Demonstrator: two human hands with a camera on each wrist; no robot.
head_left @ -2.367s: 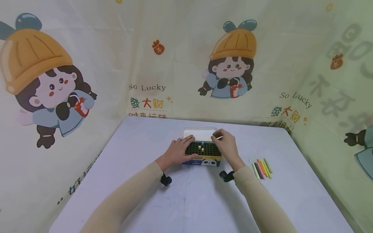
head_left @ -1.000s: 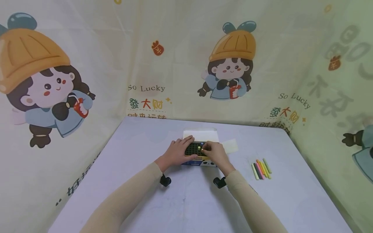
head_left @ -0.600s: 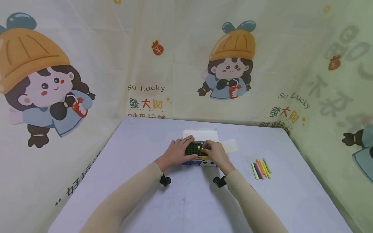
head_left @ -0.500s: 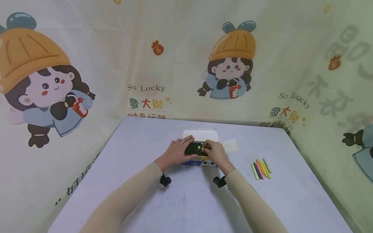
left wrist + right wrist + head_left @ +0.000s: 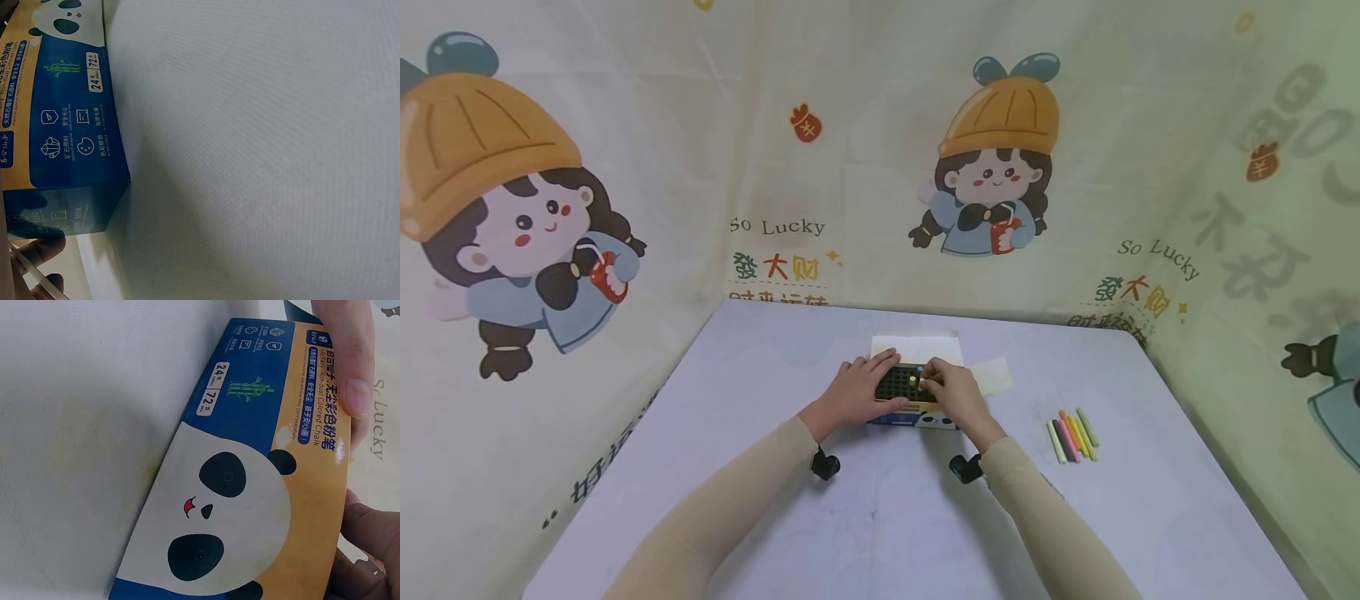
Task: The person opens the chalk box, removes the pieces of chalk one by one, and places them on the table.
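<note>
A blue-and-yellow chalk box (image 5: 269,387) with a panda print stands on the table in the head view, its black holed tray (image 5: 891,385) facing up. My left hand (image 5: 853,392) grips the box's left end, thumb along the front top edge and fingers over the top. The thumb shows in the right wrist view. My right hand (image 5: 957,392) reaches over the tray's right part, and its thumb and index finger pinch the top of a chalk stick (image 5: 922,382), mostly hidden. Close by, a yellow chalk stick (image 5: 912,380) and a blue chalk stick (image 5: 920,368) stand in holes.
The white lid (image 5: 917,347) is folded back behind the box. A pale flap or sheet (image 5: 992,377) lies to its right. Several coloured chalk sticks (image 5: 1072,436) lie side by side on the white table (image 5: 872,533), right of my right hand. Printed cloth (image 5: 865,183) hangs behind.
My right hand has come down and left from the box's back right corner to a chalk stick in the tray. The pale flap or sheet has come into view. My left hand stays put.
</note>
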